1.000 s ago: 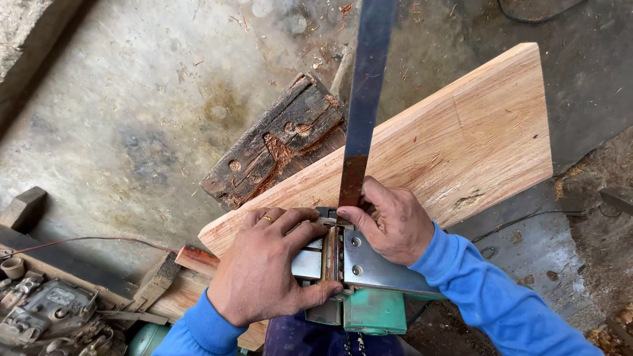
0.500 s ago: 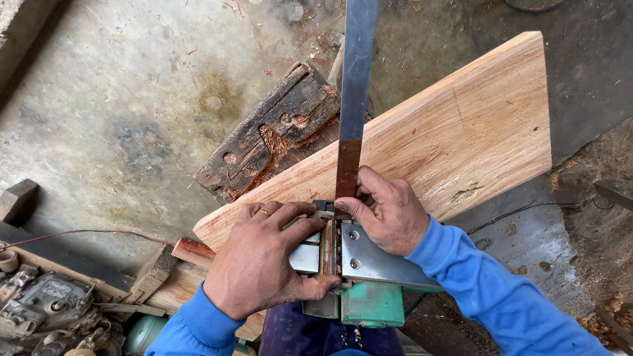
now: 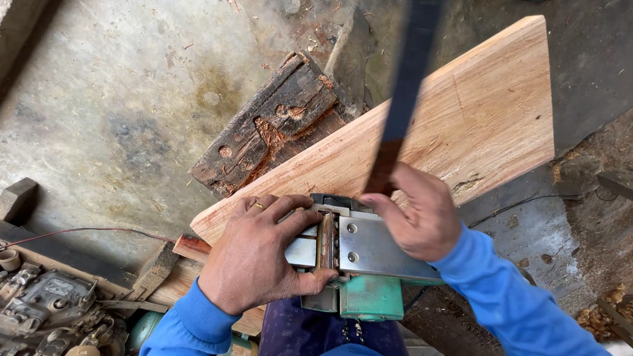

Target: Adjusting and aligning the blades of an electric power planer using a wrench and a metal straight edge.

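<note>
Far left, low: grey, greasy engine block (image 3: 49, 306) with a thin red wire (image 3: 86, 231) running off above it; small dark wood offcut (image 3: 16, 198) on the stained concrete floor (image 3: 119, 99)

Left hand (image 3: 260, 257), gold ring on one finger, is clamped over the sole end of an upturned electric hand planer with a bare metal base and green plastic body (image 3: 359, 264). Fingers wrap the top edge, thumb hooks the near side by the cutter slot. Planer sits at the person's lap, its far end against the near edge of the plank

Behind it: charred, rotted dark timber block with round bolt holes (image 3: 277, 125), lying on the floor, partly under the plank

Pale fresh-cut wooden plank (image 3: 475, 118) runs up to the right, one end propped over the block

Right hand (image 3: 422, 211) pinches the lower, rusty end of a long flat dark metal strip (image 3: 405, 86), gripped closed between thumb and fingers, just above the planer's base

Change over the last second: the strip leans further right and its upper length is now motion-blurred, so it is being swung or worked; the right hand has shifted right, baring more of the metal base. Left hand has hardly moved. Reads as adjusting at the cutter, planer held steady
</note>
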